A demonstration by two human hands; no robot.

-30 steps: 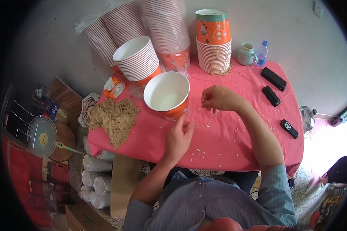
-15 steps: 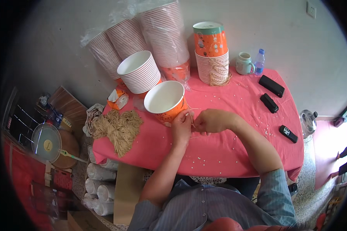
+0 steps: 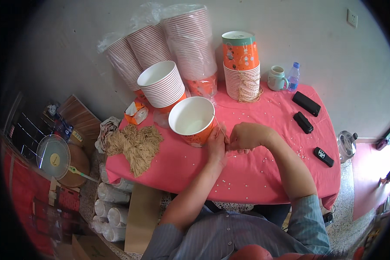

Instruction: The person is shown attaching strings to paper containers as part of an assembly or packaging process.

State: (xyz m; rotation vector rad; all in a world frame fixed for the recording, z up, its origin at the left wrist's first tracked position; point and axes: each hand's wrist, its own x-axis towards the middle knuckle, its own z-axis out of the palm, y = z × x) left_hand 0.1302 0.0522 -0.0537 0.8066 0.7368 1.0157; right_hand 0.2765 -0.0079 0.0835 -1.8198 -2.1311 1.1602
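Note:
A large orange paper bucket (image 3: pixel 200 138) with a white rim stands upright on the table in front of me, its open mouth tipped slightly toward me. A thin tan cord (image 3: pixel 218 123) runs from the bucket's right side down to my fingers. My left hand (image 3: pixel 216 142) is closed on the cord, right beside the bucket wall. Against it, my right hand (image 3: pixel 251 135) is curled with its fingertips pinching the cord; the exact grip is hidden between the hands. Left of the bucket lies a heap of loose tan cords (image 3: pixel 135 146).
Nested paper buckets (image 3: pixel 161 86) stand behind, beside taller plastic-wrapped stacks (image 3: pixel 190 47). Another bucket stack (image 3: pixel 242 80) has cords draped on it. A mug (image 3: pixel 276 79), water bottle (image 3: pixel 294 77), black cases (image 3: pixel 307 104) and a remote (image 3: pixel 323 157) line the right. Small white beads dot the pink cloth (image 3: pixel 195 173).
The whole view has shifted slightly. My hands have drawn closer together at the bucket's right side, both still on the cord. The bucket stays in about the same place on the table.

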